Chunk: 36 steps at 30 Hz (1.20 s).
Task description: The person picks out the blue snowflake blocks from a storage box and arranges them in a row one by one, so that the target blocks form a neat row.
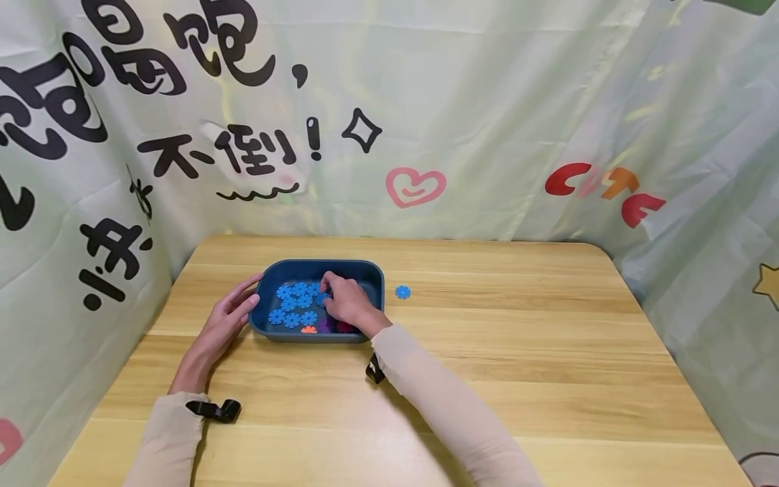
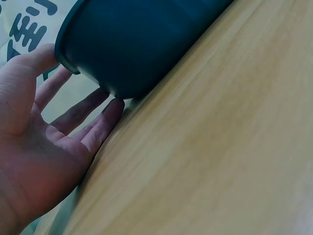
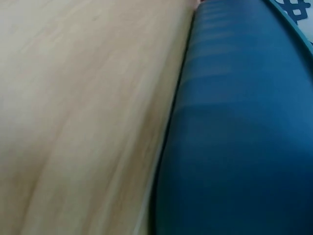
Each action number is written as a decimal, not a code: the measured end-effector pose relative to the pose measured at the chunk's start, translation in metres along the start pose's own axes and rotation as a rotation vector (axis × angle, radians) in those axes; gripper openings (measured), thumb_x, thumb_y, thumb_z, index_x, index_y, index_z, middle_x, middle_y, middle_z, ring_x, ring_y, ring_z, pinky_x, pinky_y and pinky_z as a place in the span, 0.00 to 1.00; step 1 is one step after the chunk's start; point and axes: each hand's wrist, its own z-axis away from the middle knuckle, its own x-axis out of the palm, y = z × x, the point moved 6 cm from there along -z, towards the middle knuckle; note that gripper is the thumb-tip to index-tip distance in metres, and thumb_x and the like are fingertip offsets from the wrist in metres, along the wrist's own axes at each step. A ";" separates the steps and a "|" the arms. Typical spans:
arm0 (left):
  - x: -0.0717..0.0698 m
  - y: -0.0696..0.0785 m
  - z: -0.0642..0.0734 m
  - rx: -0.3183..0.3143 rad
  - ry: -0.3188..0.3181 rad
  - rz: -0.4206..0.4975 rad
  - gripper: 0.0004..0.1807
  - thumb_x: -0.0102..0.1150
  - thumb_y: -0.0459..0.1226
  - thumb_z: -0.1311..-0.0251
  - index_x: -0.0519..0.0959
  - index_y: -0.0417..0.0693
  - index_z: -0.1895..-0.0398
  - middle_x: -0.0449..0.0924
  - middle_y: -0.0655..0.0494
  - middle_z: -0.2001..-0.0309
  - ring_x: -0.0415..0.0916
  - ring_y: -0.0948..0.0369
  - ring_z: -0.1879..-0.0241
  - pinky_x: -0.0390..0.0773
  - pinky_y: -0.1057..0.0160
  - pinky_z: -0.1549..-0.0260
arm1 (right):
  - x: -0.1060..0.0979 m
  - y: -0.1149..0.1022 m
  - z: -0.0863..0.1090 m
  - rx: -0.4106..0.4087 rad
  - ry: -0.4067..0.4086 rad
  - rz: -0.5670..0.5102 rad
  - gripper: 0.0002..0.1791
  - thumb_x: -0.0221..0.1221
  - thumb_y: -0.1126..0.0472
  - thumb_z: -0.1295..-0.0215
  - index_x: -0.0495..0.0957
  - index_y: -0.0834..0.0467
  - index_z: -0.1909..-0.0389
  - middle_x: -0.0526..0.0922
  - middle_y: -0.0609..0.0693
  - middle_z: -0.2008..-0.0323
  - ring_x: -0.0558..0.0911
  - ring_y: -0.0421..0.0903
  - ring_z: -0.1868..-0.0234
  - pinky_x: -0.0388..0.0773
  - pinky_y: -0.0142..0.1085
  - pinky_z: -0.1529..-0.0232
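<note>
A dark blue plastic bin (image 1: 379, 291) holds several blue snowflake-shaped discs (image 1: 292, 303), with an orange disc (image 1: 309, 329), a purple disc (image 1: 325, 326) and a dark red disc (image 1: 345, 327) near its front wall. Against the bin's left end rests my left hand (image 1: 225, 321); in the left wrist view its thumb is at the rim and the spread fingers touch the end wall (image 2: 117, 54). My right hand (image 1: 348, 301) reaches over the front rim into the bin, bent fingers down among the blue discs. I cannot tell whether it pinches one.
One blue disc (image 1: 403, 292) lies on the wooden table (image 1: 517, 352), just right of the bin. A printed cloth (image 1: 487, 101) hangs behind the table and along both sides. The right wrist view is mostly filled by the bin's outer wall (image 3: 234, 147).
</note>
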 end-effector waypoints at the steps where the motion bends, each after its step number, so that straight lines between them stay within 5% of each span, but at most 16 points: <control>1: 0.000 0.000 0.000 0.000 -0.001 0.000 0.30 0.49 0.48 0.21 0.59 0.62 0.19 0.51 0.45 0.20 0.57 0.46 0.26 0.73 0.74 0.44 | -0.001 0.000 0.000 -0.005 0.006 -0.012 0.09 0.60 0.66 0.27 0.76 0.56 0.50 0.77 0.46 0.72 0.75 0.44 0.71 0.72 0.35 0.67; 10: 0.001 0.001 0.000 0.010 0.006 0.004 0.30 0.49 0.47 0.21 0.60 0.60 0.19 0.52 0.43 0.21 0.59 0.48 0.28 0.74 0.74 0.44 | -0.012 0.001 0.003 -0.008 0.053 -0.195 0.10 0.55 0.66 0.23 0.76 0.59 0.46 0.77 0.49 0.73 0.76 0.45 0.80 0.73 0.33 0.75; 17: 0.001 0.002 0.000 0.007 0.010 -0.021 0.30 0.49 0.49 0.21 0.59 0.63 0.19 0.52 0.44 0.20 0.56 0.44 0.26 0.73 0.74 0.43 | -0.024 0.000 0.009 0.005 0.089 -0.351 0.10 0.53 0.68 0.23 0.78 0.60 0.46 0.80 0.51 0.69 0.88 0.50 0.63 0.78 0.33 0.73; 29: 0.004 0.004 -0.007 0.024 0.003 0.006 0.31 0.50 0.48 0.21 0.59 0.60 0.19 0.51 0.43 0.20 0.55 0.40 0.25 0.74 0.72 0.44 | -0.045 0.004 0.027 -0.077 0.128 -0.514 0.13 0.57 0.70 0.26 0.79 0.62 0.44 0.79 0.55 0.61 0.87 0.62 0.58 0.85 0.35 0.61; 36: 0.001 0.002 -0.004 0.018 0.004 0.011 0.30 0.49 0.47 0.21 0.59 0.60 0.19 0.51 0.44 0.19 0.53 0.40 0.24 0.74 0.73 0.44 | -0.055 0.004 0.039 -0.117 0.175 -0.453 0.18 0.64 0.69 0.31 0.82 0.58 0.42 0.81 0.52 0.58 0.83 0.46 0.60 0.82 0.34 0.60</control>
